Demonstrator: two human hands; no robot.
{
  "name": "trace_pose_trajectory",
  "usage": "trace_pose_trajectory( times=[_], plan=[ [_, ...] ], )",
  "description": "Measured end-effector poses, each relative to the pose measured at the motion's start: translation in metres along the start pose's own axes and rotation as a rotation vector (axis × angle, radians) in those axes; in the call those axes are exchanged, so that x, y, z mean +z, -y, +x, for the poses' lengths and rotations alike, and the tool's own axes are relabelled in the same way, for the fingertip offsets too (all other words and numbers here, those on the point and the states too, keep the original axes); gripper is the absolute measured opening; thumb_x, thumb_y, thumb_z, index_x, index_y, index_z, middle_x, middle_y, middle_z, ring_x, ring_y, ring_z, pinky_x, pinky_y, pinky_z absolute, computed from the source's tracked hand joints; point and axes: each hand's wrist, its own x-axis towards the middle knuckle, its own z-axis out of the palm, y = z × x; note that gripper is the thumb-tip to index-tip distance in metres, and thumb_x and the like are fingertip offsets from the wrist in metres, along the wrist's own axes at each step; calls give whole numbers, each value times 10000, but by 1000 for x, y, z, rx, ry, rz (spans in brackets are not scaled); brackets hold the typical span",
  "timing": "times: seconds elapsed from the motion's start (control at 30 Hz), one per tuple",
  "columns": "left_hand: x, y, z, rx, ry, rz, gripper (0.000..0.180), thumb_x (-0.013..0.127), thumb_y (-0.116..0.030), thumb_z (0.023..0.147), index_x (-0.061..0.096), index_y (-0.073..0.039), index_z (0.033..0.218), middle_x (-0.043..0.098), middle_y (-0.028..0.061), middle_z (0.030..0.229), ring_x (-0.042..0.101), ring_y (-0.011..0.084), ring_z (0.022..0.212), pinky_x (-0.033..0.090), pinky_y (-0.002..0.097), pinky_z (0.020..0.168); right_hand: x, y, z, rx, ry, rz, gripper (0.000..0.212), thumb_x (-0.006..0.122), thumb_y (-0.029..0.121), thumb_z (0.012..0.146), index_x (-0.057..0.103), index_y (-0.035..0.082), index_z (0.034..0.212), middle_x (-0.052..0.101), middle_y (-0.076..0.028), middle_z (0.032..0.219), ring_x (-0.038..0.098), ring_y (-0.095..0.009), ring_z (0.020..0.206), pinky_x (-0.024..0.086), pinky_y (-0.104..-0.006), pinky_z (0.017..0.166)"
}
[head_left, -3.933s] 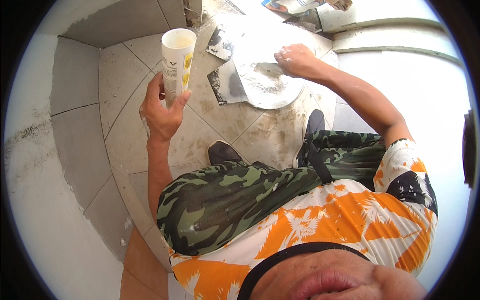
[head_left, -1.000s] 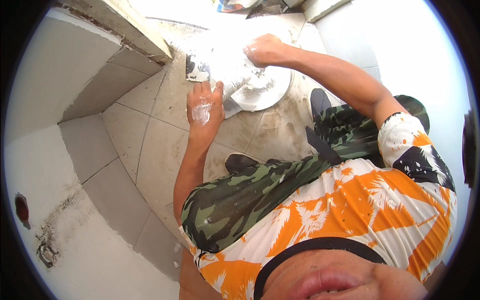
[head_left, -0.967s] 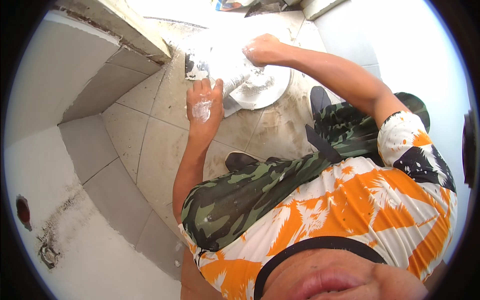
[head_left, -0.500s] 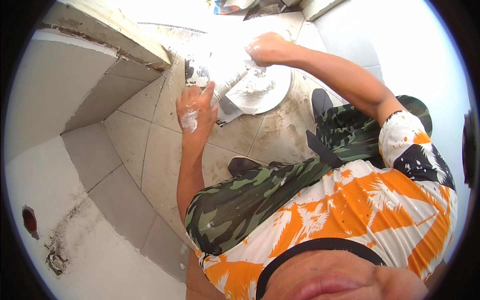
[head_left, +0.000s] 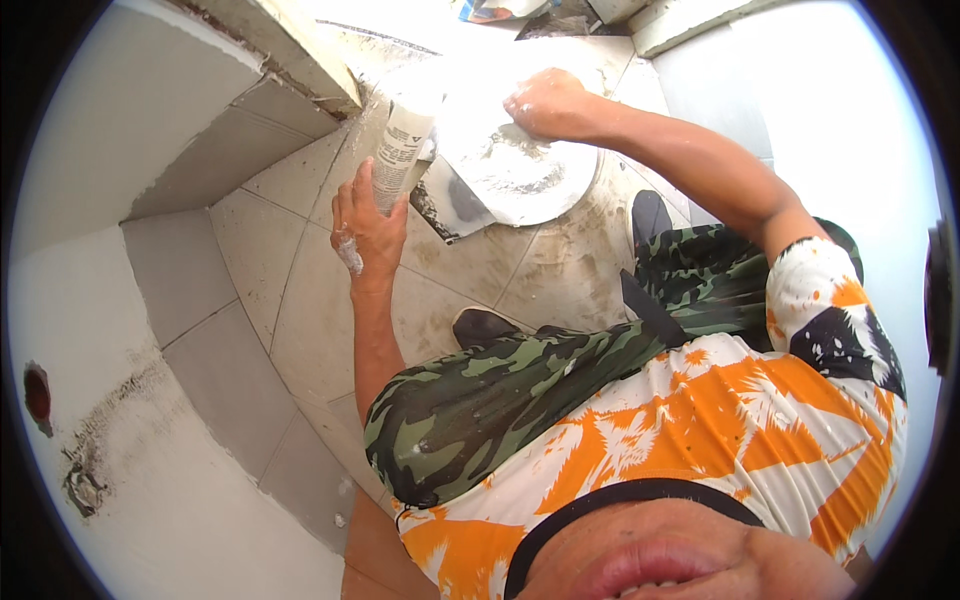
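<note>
In the head view my left hand (head_left: 370, 228) is wrapped round the lower end of a pale cylindrical bottle (head_left: 403, 145) with dark print on its side. The bottle slants away from me, left of a white round basin (head_left: 583, 195); glare washes out its far end. White paste or powder (head_left: 520, 165) lies in the basin. Over the basin's far side is my right hand (head_left: 550, 103), its fingers curled closed; what they hold is hidden by the fist and the glare. White smears mark both hands.
A grey and black flat piece (head_left: 447, 203) lies beside the basin on the soiled tile floor (head_left: 480, 265). To the left rises a part-tiled wall (head_left: 225, 375) with a door frame (head_left: 300, 50) beyond. My shoes (head_left: 650, 212) are close to the basin. A colourful bag (head_left: 500, 8) lies far off.
My left hand has drawn the bottle leftward, away from over the basin, and turned it to point more straight ahead. My right hand stays closed over the basin with only a slight shift.
</note>
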Motion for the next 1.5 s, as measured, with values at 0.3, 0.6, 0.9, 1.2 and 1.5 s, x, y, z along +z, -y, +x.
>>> trace_pose_trajectory(
  times=[0.3,0.6,0.9,1.2,1.5],
  plan=[
    [0,2,-5,-69,51,-32,697,839,-229,766,544,-116,1388,616,141,1240,590,341,1163,517,474,947,5,19,-5,-29,18,-79,188,597,156,874,737,38,834,714,-170,765,714,-328,735,559,-454,648],
    [15,10,-5,-134,-70,-276,673,860,-201,752,569,-46,1339,639,162,1204,640,309,1070,521,422,924,17,22,-30,-95,-10,-103,160,584,106,871,707,35,797,688,-165,714,703,-308,689,545,-432,611],
    [6,24,-10,-164,-119,-363,689,876,-198,735,567,-28,1327,645,163,1193,643,299,1058,529,421,907,-14,0,-3,30,163,-96,154,618,130,807,727,27,844,722,-198,816,725,-344,781,579,-441,666],
    [-5,30,-12,-226,-136,-395,689,881,-188,729,566,-7,1314,636,174,1195,641,307,1060,530,423,910,2,4,-17,-60,9,-71,208,564,132,864,730,9,846,712,-209,804,720,-355,742,572,-461,643],
    [-4,29,-13,-224,-164,-401,711,885,-194,727,560,-1,1329,639,176,1183,645,303,1046,538,426,900,6,4,-5,47,179,-56,193,639,174,853,745,37,939,741,-172,870,733,-323,830,586,-436,720]
  ],
)
